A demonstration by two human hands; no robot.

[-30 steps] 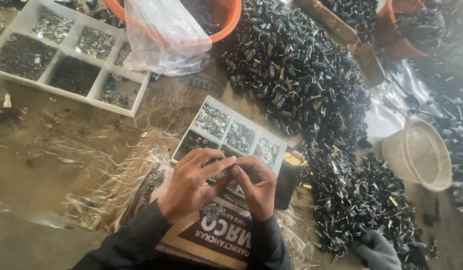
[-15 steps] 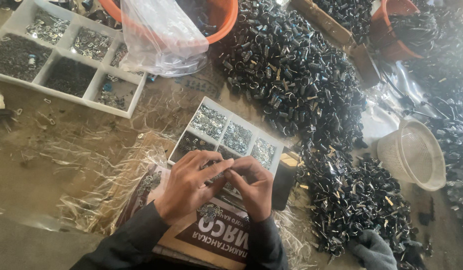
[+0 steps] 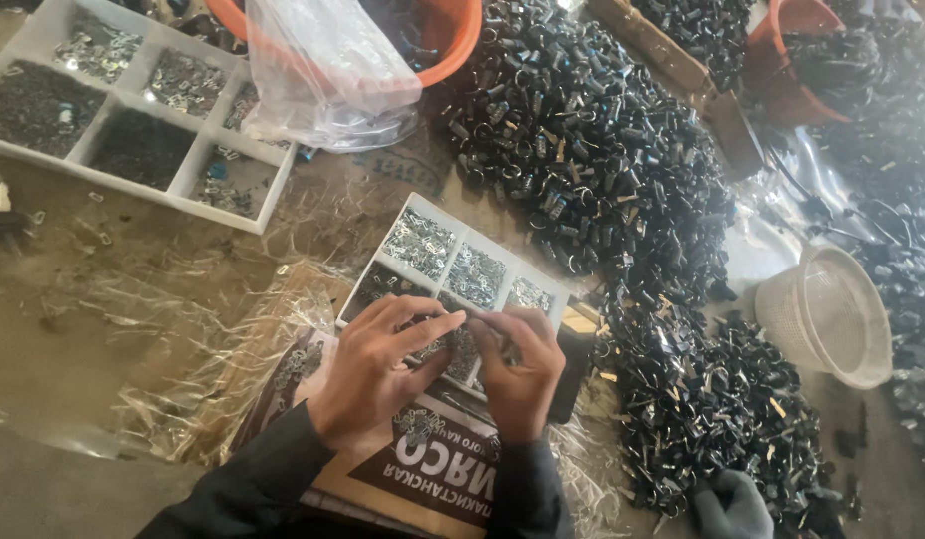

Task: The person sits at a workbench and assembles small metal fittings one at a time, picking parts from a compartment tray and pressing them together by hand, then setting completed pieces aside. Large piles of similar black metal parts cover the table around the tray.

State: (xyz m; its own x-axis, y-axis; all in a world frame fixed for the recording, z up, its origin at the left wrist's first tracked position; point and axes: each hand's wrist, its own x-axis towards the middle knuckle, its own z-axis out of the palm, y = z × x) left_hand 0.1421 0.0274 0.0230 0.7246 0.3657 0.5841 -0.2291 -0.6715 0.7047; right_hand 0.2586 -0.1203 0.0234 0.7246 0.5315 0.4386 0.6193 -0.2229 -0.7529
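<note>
2 hands met over a small parts tray.

The left hand [image 3: 372, 374] and right hand [image 3: 517, 374] pinched a tiny part together, too small to identify, above the small white tray [image 3: 462, 262] of metal bits, beside a heap of black clips [image 3: 602, 170].

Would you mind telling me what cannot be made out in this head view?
- What the left hand and right hand pinch between them: too small, covered by the fingertips.
- The near compartments of the small white tray: hidden under both hands.
- The orange tub: cut off by the top edge, partly veiled by a clear plastic bag.
- The grey glove: cut off at the bottom edge.
</note>
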